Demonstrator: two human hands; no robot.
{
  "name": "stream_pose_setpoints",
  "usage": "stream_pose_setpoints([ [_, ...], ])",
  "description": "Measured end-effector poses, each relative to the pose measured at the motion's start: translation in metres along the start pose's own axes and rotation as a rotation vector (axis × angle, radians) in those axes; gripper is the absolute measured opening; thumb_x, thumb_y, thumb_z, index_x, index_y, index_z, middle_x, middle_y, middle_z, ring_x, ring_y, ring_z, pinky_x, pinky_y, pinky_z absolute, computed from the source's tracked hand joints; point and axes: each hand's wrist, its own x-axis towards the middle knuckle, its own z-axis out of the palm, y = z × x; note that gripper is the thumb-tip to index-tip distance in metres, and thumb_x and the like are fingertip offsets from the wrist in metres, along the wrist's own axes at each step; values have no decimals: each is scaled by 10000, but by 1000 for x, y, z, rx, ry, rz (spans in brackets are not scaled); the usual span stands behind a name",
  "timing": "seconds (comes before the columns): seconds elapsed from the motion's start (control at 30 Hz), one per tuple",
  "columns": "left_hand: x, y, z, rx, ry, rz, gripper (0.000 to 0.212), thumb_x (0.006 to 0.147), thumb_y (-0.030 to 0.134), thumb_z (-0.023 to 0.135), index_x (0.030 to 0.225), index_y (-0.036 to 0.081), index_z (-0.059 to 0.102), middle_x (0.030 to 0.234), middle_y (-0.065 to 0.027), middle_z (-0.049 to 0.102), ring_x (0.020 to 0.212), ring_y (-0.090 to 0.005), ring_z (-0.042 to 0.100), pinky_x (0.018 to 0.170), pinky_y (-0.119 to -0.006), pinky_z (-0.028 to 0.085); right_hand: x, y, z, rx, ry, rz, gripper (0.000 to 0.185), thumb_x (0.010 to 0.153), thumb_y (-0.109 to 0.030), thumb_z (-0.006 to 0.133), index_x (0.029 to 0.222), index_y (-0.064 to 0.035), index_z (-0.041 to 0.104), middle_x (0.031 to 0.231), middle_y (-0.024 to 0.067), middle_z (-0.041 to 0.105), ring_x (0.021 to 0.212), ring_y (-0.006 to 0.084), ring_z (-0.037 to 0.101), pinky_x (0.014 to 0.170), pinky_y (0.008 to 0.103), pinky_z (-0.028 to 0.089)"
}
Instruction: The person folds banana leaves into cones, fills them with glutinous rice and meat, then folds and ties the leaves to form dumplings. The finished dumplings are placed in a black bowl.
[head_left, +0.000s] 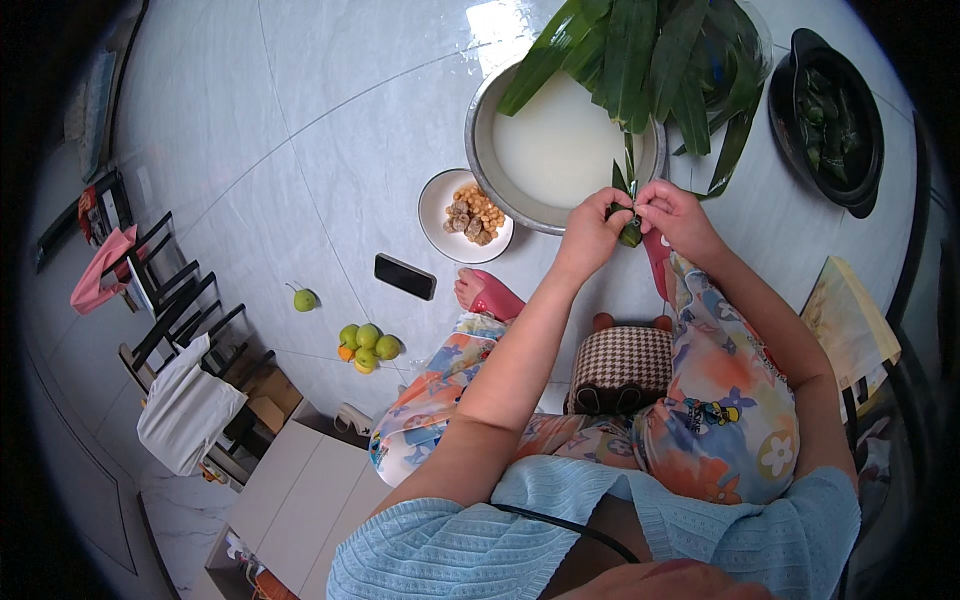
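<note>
My left hand (596, 229) grips a small green leaf-wrapped parcel (630, 235), which looks like a rice dumpling. Close against it, the fingers of my right hand (675, 214) pinch a thin tie or strip at the parcel's side; my fingers partly hide it. Both hands are at the near rim of a metal basin (474, 142) that holds whitish liquid with pale contents. Long green leaves (630, 60) hang over the basin's far side, and a narrow leaf strip (630, 154) runs down from them toward the parcel.
Left of the basin, a white plate (439, 232) carries nuts or beans and brown lumps. A phone (405, 277) and several green fruits (367, 336) lie on the tiled floor. At right stands a black oval pot (784, 127) with leaf-wrapped parcels. A checked stool (622, 360) is between my legs.
</note>
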Motion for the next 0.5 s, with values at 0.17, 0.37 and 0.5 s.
stream_pose_setpoints([
  [0.17, -1, 7, 4, 227, 59, 68, 113, 934, 102, 603, 975, -3, 597, 783, -110, 648, 716, -188, 605, 673, -320, 483, 0, 6, -2, 11, -11, -33, 21, 952, -42, 564, 972, -38, 563, 846, -16, 576, 727, 57, 574, 660, 192, 461],
  [0.37, -2, 9, 8, 218, 209, 103, 114, 902, 99, 617, 899, -8, 575, 795, -208, 649, 751, -374, 643, 667, -419, 494, 1, 4, 0, 25, 5, -22, 41, 944, -44, 572, 975, -19, 578, 864, -5, 587, 711, 68, 562, 659, 206, 462],
  [0.5, -2, 4, 7, 133, 180, 112, 105, 917, 92, 606, 966, 0, 587, 812, -167, 649, 763, -311, 634, 688, -376, 495, 1, -1, 2, 36, -6, 9, 49, 946, -54, 574, 983, -25, 585, 868, -5, 590, 713, 63, 557, 657, 201, 457],
])
